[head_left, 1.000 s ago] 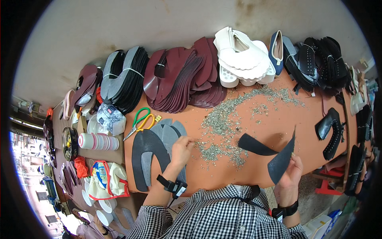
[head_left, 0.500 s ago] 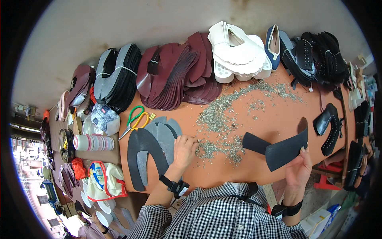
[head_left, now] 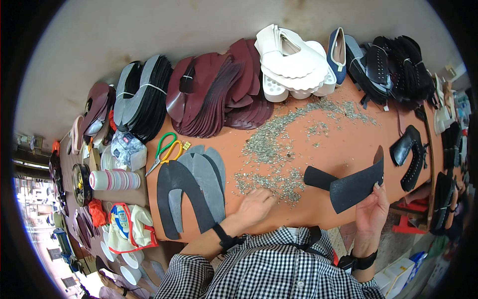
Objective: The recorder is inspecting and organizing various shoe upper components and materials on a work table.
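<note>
Held up at the right is a black U-shaped shoe upper piece (head_left: 356,189), curved and tilted over the table. My right hand (head_left: 372,207) pinches its near edge between thumb and fingers. My left hand (head_left: 255,205) rests low by the near edge of a scatter of small metal studs (head_left: 269,142). Its fingers are curled together, and whatever they hold, if anything, is hidden. To the left of this hand, grey and black U-shaped upper pieces (head_left: 191,194) lie overlapping on the orange-brown table (head_left: 294,219).
Scissors (head_left: 167,152) with green and yellow handles lie at the left. Bundled maroon pieces (head_left: 204,99), white uppers (head_left: 296,62) and a blue shoe (head_left: 337,57) line the back. A studded black upper (head_left: 409,154) lies at the right. A striped cup (head_left: 114,180) lies further left.
My left hand has moved right and nearer to me, from beside the grey pieces to the studs' near edge. My right hand keeps hold of the black upper piece, nearly still.
</note>
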Motion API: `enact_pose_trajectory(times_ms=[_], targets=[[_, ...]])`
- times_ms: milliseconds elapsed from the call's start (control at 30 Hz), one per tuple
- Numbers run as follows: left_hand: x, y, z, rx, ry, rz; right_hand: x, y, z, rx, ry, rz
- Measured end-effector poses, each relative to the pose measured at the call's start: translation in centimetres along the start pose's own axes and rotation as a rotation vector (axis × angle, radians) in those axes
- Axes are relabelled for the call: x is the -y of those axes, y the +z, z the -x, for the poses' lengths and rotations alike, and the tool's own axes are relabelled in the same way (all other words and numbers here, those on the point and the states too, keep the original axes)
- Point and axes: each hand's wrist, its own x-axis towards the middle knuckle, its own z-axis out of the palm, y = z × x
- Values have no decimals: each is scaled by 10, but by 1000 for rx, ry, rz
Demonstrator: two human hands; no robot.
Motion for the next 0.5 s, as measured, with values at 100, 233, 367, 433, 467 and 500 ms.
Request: enact_pose_trajectory(times_ms=[100, 233, 367, 433, 467, 500], targets=[[21, -7, 6, -111, -141, 37, -1, -1, 0, 2, 34, -23], [38, -20, -11, -201, -325, 11, -11, -14, -3, -24, 120, -51], [38, -23, -24, -186, -313, -96, -13, -6, -3, -40, 130, -47], [37, -25, -24, -154, -298, -176, -11, -5, -1, -37, 131, -52], [40, -26, -18, -134, -343, -156, -10, -4, -1, -40, 128, -53], [41, -30, -16, -114, -388, -138, -10, -4, -1, -54, 124, -53]])
